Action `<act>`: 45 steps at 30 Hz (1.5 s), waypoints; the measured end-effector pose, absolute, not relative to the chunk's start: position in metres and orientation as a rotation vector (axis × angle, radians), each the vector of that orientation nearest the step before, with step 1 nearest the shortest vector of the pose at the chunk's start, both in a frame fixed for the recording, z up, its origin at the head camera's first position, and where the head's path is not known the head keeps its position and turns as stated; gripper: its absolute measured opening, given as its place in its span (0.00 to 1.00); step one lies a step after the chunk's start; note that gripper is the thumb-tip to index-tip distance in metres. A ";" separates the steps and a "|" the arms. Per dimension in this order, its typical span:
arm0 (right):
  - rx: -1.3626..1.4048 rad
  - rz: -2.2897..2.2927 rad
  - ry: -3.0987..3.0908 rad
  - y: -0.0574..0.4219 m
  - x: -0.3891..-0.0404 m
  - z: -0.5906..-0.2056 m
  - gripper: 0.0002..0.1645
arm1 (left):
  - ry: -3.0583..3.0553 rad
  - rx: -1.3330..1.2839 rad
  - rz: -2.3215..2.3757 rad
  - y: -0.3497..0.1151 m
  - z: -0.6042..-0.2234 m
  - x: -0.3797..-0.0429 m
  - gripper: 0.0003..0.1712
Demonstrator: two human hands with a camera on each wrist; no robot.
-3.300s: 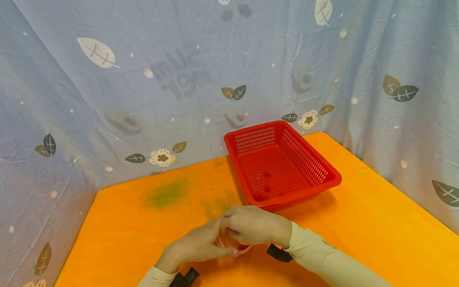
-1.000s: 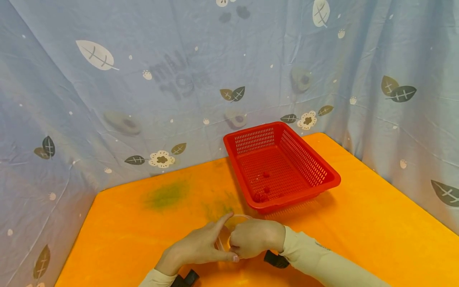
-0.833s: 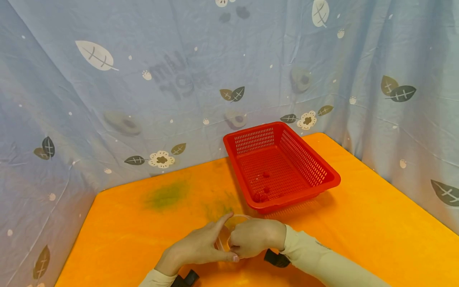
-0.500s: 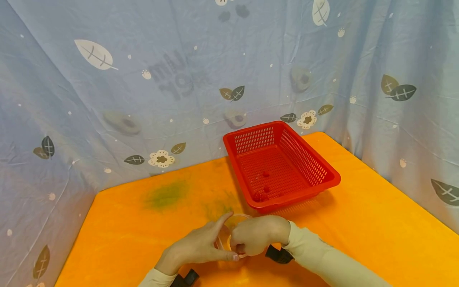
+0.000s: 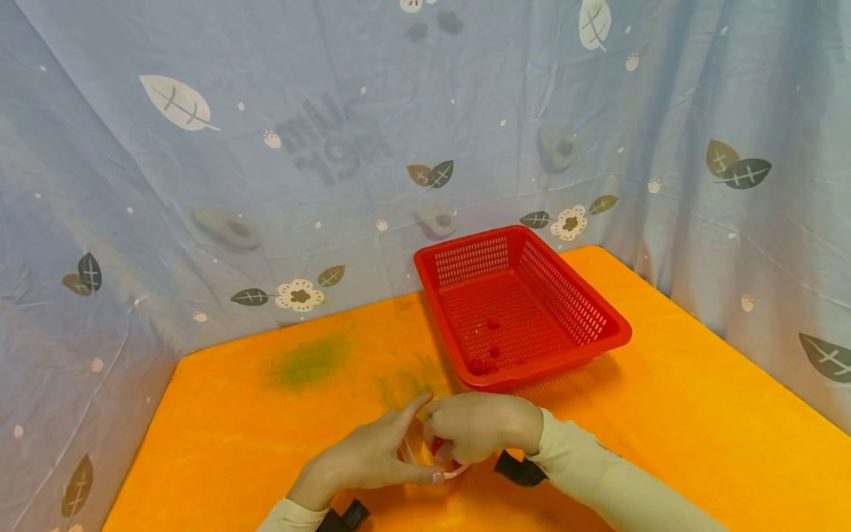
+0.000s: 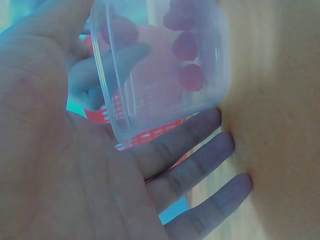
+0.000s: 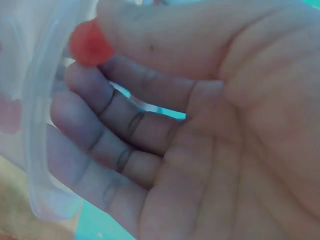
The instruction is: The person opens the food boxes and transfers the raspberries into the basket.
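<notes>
A clear plastic tub [image 5: 456, 471] stands on the table below the red basket. Around its left side curves my left hand [image 5: 368, 454], with the thumb on the near rim and the index finger toward the far side. Through the tub wall [image 6: 150, 107] in the left wrist view, several small round red berries [image 6: 191, 77] show. My right hand [image 5: 482, 425] is over the tub's opening, pinching one red berry [image 7: 91, 44] between thumb and fingers. The lower fingers of my left hand [image 6: 100, 175] reach down beside the tub to the tabletop.
A red slotted basket [image 5: 525, 303] stands on the orange table [image 5: 239, 414], with several small red pieces [image 5: 483, 365] near its front left corner. A blue patterned curtain [image 5: 372, 111] encloses the back and sides. A green patch [image 5: 312, 360] marks the cloth.
My right hand dipped into the tub, then rose slightly, and a red berry now shows in its fingers. The left hand and the basket have stayed nearly still.
</notes>
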State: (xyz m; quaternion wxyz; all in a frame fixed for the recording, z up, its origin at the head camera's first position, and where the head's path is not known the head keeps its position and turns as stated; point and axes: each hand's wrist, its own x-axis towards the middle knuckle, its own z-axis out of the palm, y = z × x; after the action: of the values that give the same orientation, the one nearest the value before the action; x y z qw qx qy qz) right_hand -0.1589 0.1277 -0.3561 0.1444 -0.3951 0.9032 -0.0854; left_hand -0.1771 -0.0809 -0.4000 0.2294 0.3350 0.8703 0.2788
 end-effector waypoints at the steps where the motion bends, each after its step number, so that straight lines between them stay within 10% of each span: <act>1: -1.123 -0.273 2.610 0.128 -0.159 -0.355 0.02 | 2.398 0.928 0.765 -0.081 -0.400 -0.177 0.63; 15: -1.089 -0.461 2.655 0.135 -0.160 -0.348 0.13 | 2.441 0.958 0.721 -0.083 -0.401 -0.174 0.50; 45: -1.103 -0.536 2.826 0.146 -0.161 -0.329 0.05 | 2.466 0.947 0.657 -0.082 -0.400 -0.174 0.64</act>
State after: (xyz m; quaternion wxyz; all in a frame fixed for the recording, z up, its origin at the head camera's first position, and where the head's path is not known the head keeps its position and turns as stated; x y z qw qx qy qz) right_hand -0.1613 0.1461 -0.3288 0.0305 -0.3580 0.9169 -0.1738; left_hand -0.1744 -0.0819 -0.3995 0.2084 0.3401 0.8860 0.2362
